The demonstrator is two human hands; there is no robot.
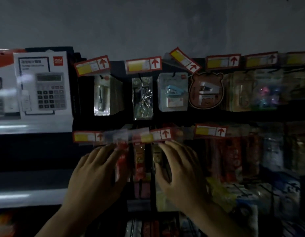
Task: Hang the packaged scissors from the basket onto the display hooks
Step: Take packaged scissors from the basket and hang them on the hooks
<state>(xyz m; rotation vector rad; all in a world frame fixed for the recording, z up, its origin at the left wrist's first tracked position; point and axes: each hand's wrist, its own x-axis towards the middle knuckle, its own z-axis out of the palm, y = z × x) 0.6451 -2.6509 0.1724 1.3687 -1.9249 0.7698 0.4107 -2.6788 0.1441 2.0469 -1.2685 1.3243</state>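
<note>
**Nearly on the hook**

Now the left hand [95,173] is up at the second row of the dark shop wall. Its fingers lie along a long thin red pack [121,158] in shiny clear plastic. I cannot tell if the thumb pinches it, because the picture is blurry there. The right hand [180,173] is spread wide. Its thumb and fingertips touch the red and gold packs [139,161] that hang just beside. So I think some packs are up and this one is going on. The hook hides behind the red and yellow price tags [163,134]. No basket shows, so I cannot say how many are left. The red pack stands upright, with its top just under the tags. It is too blurry to see the scissors inside.
</note>
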